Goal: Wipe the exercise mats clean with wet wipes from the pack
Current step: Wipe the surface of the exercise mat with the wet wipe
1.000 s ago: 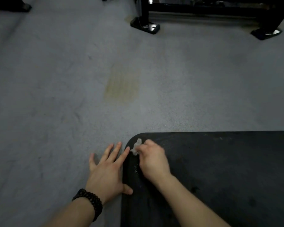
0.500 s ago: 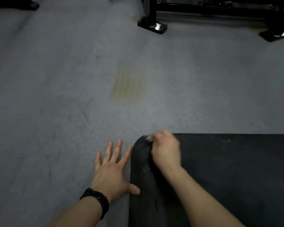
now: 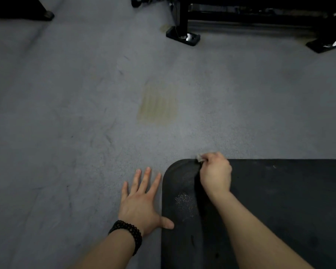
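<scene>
The black exercise mat (image 3: 279,210) occupies the lower right of the frame, lying flat on the floor. Its long axis cannot be told, since the mat runs out of the frame at the right and the bottom; the visible far edge runs level across the frame, and the near-left corner is rounded. The surface is matte and dark, with a small patch of pale dotted texture (image 3: 184,202) near the left edge and a shallow crease running from the far edge toward the bottom.

The right hand (image 3: 215,173) sits at the far edge of the mat near the rounded corner, fingers curled and pinching a small crumpled pale wet wipe (image 3: 199,158), which meets the mat's edge. The left hand (image 3: 142,200) lies flat on the floor just left of the mat, fingers spread and straight, holding nothing; its thumb touches the mat's left edge. A bracelet of dark beads (image 3: 127,232) circles the left wrist.

The floor (image 3: 66,113) is grey, fine-grained carpet with scuff marks. A yellowish striped stain (image 3: 157,103) lies at centre frame, well apart from the mat. Black metal equipment frames with glossy feet (image 3: 184,36) stand along the upper right; another dark base (image 3: 17,8) sits in the upper left corner.
</scene>
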